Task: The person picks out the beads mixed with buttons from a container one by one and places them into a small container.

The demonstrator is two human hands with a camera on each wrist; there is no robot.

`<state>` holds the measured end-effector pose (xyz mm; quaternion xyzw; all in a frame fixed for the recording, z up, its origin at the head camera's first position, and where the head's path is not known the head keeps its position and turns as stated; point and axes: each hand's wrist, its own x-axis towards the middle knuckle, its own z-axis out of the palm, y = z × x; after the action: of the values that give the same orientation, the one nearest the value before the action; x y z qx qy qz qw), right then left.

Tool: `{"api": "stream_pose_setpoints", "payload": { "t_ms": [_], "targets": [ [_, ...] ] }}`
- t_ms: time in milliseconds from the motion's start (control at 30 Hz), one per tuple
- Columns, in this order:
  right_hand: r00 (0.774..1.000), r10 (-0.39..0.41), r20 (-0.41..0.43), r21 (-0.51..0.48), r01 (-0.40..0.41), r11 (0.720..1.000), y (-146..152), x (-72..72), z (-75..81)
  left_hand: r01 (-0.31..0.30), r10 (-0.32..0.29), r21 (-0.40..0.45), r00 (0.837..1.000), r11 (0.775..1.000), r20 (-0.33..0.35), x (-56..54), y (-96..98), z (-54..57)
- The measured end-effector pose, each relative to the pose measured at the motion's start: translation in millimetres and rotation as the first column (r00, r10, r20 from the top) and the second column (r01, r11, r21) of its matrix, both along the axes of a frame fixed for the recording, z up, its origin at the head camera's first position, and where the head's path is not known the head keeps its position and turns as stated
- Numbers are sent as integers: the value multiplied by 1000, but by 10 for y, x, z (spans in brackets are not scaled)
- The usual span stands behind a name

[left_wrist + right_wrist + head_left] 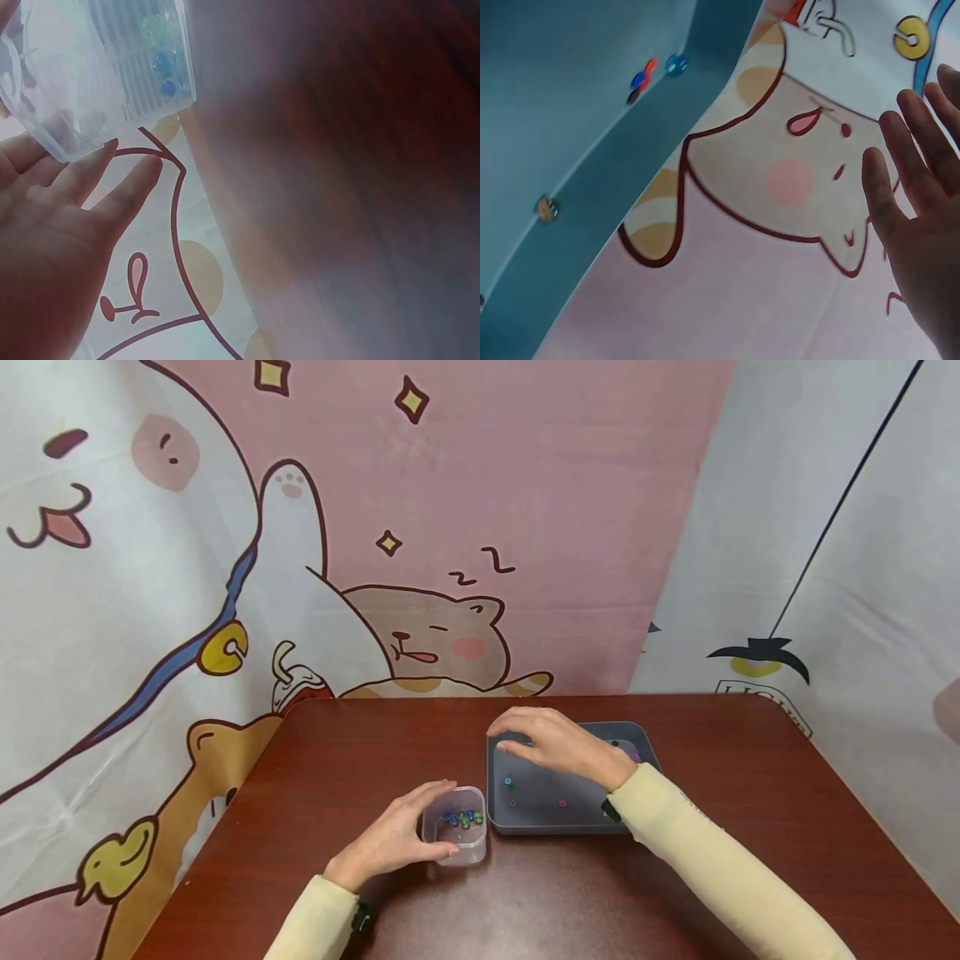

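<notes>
A cartoon-printed cloth [585, 527] hangs behind a brown table [360, 752]. On the table sits a grey tray [536, 817], and above it hovers the right hand [551, 742], fingers extended and holding nothing. The left hand [397, 837] grips a clear box [468, 857] between thumb and fingers; the box stands just beside the tray, on the left-hand side. Inside the box, blue and green marbles [464, 818] lie grouped on the bottom. Small coloured pieces are scattered about the tray: a blue marble [676, 64] near a red, blue and dark cluster [641, 81], and a pink ring [562, 803] toward the near edge.
</notes>
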<state>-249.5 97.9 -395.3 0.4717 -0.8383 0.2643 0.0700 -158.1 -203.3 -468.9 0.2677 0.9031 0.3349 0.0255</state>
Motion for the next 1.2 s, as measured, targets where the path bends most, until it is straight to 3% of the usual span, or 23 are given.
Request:
{"api": "stream_pose_setpoints", "payload": {
  "t_ms": [167,567,900,1200],
  "targets": [
    [1000,-23,18,56,22,998,-10,-171,-56,-6,6,-3,1000,1000,2,7,-2,-2],
    [983,-89,161,129,68,989,-53,-415,-417,-19,19,5,1000,1000,-1,25,-1,-19],
    [970,-137,200,144,109,984,-29,-531,-674,-15,15,10,1000,1000,7,21,4,-18],
    [960,-159,230,129,131,983,-34,-579,-760,-7,7,4,1000,1000,3,1,4,-8]
  ]
}}
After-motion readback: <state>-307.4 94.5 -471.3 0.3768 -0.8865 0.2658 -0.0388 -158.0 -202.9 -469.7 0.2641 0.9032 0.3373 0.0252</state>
